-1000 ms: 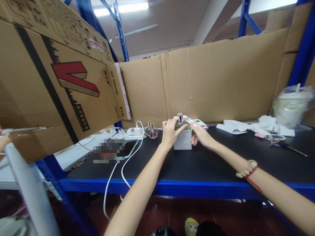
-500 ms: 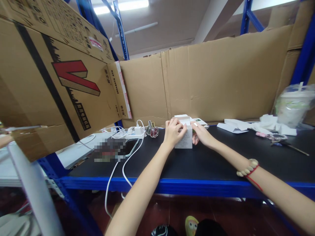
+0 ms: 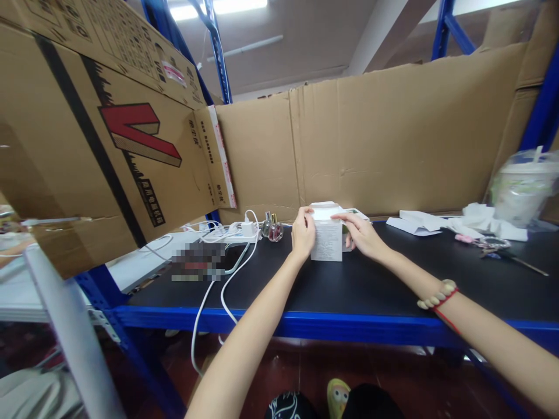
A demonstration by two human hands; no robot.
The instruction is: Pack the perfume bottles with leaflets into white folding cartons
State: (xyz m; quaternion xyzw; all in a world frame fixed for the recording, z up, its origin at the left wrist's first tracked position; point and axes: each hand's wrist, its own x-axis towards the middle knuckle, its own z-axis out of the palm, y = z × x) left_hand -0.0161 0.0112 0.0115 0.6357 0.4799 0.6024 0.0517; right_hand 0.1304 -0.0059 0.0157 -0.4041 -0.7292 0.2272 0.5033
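A small white cardboard box [image 3: 327, 242] with fine print on its front stands upright on the black tabletop, its top flap raised at the back. My left hand [image 3: 303, 234] closes around the box's left side, thumb near the upper edge. At the right, my right hand [image 3: 360, 234] grips the box, its index finger laid across the top by the flap and its other fingers partly hidden behind the side. A white printed card or packet [image 3: 356, 214] lies behind the box, mostly covered by it and by my right hand.
Two small glass bottles [image 3: 273, 229] stand left of my hands, beside a white power strip [image 3: 236, 234] with cables. Further left lies a blurred-out item [image 3: 198, 262]. Crumpled white paper [image 3: 474, 224], keys [image 3: 495, 244] and a lidded cup [image 3: 524, 186] sit at the right. Cardboard [image 3: 384, 134] walls the back.
My left hand has moved from over the box's top front to its left side. My right index finger has come onto the top edge. More of the printed front shows.
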